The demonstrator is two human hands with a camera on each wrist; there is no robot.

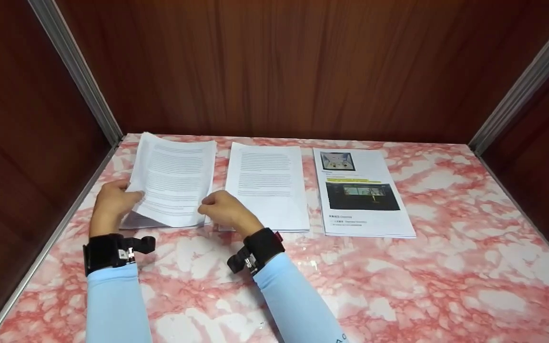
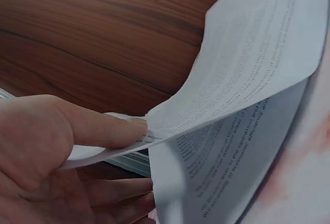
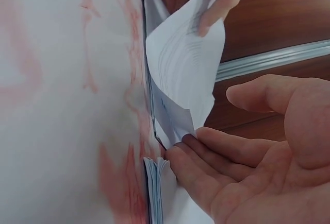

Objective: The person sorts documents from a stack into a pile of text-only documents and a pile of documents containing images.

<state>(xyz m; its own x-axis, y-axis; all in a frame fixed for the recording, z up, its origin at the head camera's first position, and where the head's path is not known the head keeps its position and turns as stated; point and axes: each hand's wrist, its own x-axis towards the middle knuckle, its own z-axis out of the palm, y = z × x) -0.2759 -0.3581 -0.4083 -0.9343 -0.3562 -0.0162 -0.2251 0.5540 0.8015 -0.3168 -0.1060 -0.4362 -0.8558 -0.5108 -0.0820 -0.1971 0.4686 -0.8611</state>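
Note:
On the left of the table lies a stack of printed paper (image 1: 174, 183), its top sheets lifted and bowed along the near left side. My left hand (image 1: 114, 202) pinches those sheets at their left edge; in the left wrist view the thumb presses on top of the paper (image 2: 247, 64), with the fingers beneath. Another printed page shows under the lifted sheets. At the right edge of the same stack is my right hand (image 1: 225, 208). In the right wrist view its fingertips (image 3: 188, 149) touch the paper's corner, while the thumb stands apart from the paper.
A second text stack (image 1: 269, 186) lies in the middle, close beside the right hand. Farther right is a third stack (image 1: 365, 224) with pictures and a yellow-highlighted line on its top page. Brown wood-grain panels (image 1: 274, 66) enclose the back and sides of the red-and-white marbled table (image 1: 446, 286).

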